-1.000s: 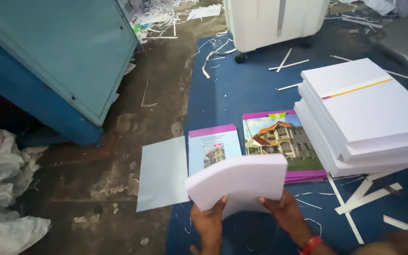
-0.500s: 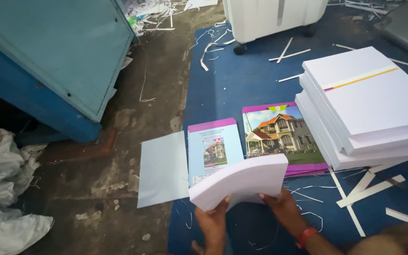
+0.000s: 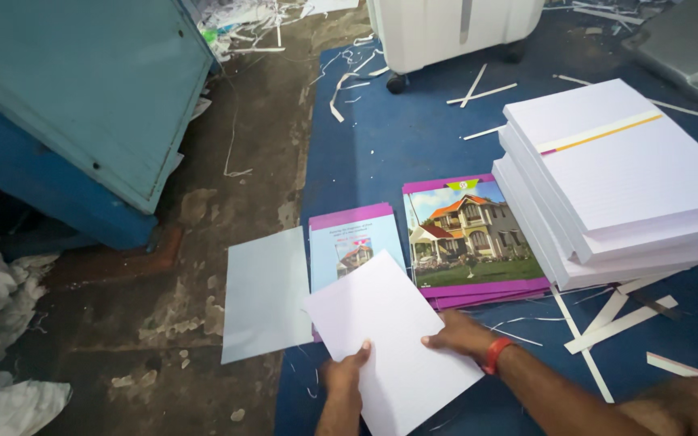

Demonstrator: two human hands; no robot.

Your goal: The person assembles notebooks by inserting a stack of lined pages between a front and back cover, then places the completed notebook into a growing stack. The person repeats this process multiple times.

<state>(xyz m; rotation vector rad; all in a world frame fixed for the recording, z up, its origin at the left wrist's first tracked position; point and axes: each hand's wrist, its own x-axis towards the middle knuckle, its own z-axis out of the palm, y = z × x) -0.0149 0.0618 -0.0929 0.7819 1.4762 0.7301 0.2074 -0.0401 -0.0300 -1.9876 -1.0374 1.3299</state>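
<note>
Paper block (image 3: 393, 343), a thin white ruled stack, lies tilted low in the head view, over the blue mat (image 3: 414, 137) and partly covering the small purple-edged booklets (image 3: 353, 238).

Head view, grip state:
- Left hand (image 3: 347, 375) pinches the block's lower left edge, thumb on top, fingers underneath (hidden).
- Right hand (image 3: 462, 333), with a red wristband (image 3: 495, 355), rests on the right edge, fingers curled over it and pressing down.

Head view, orientation: the block's long axis runs diagonally, from upper left down to lower right. Both hands sit at the near half, on opposite long edges; the far corner points toward the small booklets. Neither hand is clearly nearer; the block lies between them.

Head view, surroundings:
- A pale blue sheet (image 3: 267, 295) lies just left of the block, on the bare concrete floor (image 3: 244, 202).
- House-picture covers (image 3: 472, 238) lie just beyond the right hand.
- A tall white ruled-paper stack (image 3: 624, 178) stands to the right, touching those covers.
- Paper trimmings (image 3: 620, 323) are scattered on the mat.

Open room: the mat beyond the covers, toward the white wheeled unit (image 3: 454, 28); the teal machine (image 3: 74, 97) bounds the left.
</note>
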